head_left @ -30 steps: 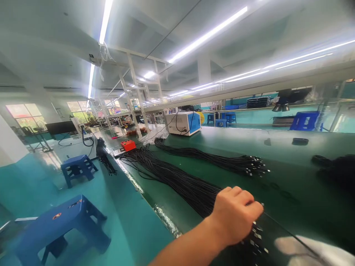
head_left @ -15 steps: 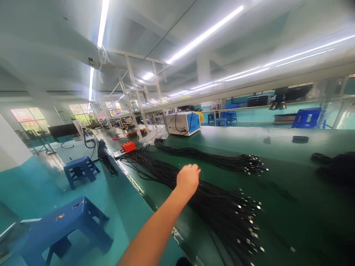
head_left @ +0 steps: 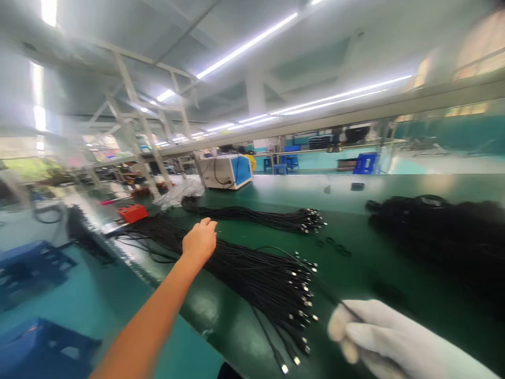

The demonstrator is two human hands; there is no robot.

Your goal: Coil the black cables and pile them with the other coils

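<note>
A large bundle of black cables (head_left: pixel 252 273) with silvery plug ends is spread along the green bench. My bare left hand (head_left: pixel 200 242) is closed at the bundle's upper middle, its curled fingers gripping black cables; how many is hidden. In a white glove, my right hand (head_left: pixel 366 331) pinches a single black cable (head_left: pixel 327 289) between thumb and fingers, just right of the plug ends. That cable runs back toward the bundle. Behind lies a thinner bundle of black cables (head_left: pixel 272 217), its plugs pointing right.
A red box (head_left: pixel 132 212) stands at the bundle's far end. Farther back are clear plastic wrap (head_left: pixel 179 192) and a white-and-blue machine (head_left: pixel 226 171). A heap of coiled black cables (head_left: pixel 442 231) lies at right. Blue stools (head_left: pixel 43 347) stand on the left floor.
The view has swung to the right. My gloved right hand has come into view, pinching one cable. My left hand remains on the large bundle.
</note>
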